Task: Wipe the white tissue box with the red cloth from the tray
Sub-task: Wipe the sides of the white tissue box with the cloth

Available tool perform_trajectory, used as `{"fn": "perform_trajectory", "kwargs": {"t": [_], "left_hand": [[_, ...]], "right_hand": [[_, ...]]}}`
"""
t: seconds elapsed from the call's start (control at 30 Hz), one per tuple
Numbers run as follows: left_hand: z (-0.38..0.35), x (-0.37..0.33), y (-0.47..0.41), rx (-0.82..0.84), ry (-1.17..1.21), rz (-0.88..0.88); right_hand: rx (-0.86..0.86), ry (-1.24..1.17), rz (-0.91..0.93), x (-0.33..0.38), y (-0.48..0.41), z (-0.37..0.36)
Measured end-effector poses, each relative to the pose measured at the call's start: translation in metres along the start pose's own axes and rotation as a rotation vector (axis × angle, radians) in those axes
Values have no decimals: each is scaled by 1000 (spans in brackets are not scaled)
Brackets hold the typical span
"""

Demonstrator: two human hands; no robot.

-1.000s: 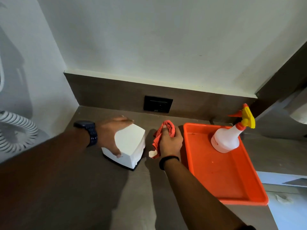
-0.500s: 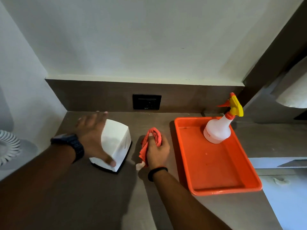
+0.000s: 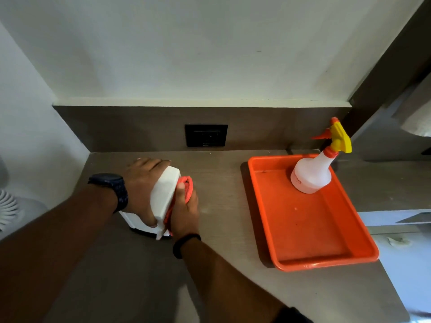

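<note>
Wiping the tissue box, side panel in progress

Holding things steady, the left hand has its fingers clamped over the white tissue box at centre-left of the frame on the tabletop. The right hand grips the bunched red cloth, pressed against the box's right side. Box looks light and probably slides easily (so keep bracing it). The orange tray and spray bottle sit well apart at right, nothing blocking.

Two hands, one tissue box, one red cloth, one tray, one spray bottle.
</note>
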State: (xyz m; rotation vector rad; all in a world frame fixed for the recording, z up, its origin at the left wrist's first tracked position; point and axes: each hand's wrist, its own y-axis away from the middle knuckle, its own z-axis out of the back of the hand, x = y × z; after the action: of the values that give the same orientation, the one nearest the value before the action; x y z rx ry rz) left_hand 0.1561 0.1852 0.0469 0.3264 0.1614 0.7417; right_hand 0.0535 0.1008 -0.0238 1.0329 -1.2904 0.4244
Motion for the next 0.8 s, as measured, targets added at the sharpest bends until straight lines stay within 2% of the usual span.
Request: {"fn": "perform_trajectory", "kwargs": {"t": [0.1,0.2,0.37,0.43,0.63,0.8], "left_hand": [[-2,0,0,-4,1,2],[-3,2,1,-5,13,1],[-6,5,5,-31,22,21],[-9,5,5,-72,29,40],[-15,8,1,-79,33,58],[-14,7,1,-77,28,42]], "right_hand": [[-25,2,4,-19,22,-4],[-53,-8,124,-19,35,-7],[2,66,238,6,5,-8],[-16,55,242,13,-8,-7],[-26,44,81,-2,1,-4],[41,67,252,-26,37,-4]]}}
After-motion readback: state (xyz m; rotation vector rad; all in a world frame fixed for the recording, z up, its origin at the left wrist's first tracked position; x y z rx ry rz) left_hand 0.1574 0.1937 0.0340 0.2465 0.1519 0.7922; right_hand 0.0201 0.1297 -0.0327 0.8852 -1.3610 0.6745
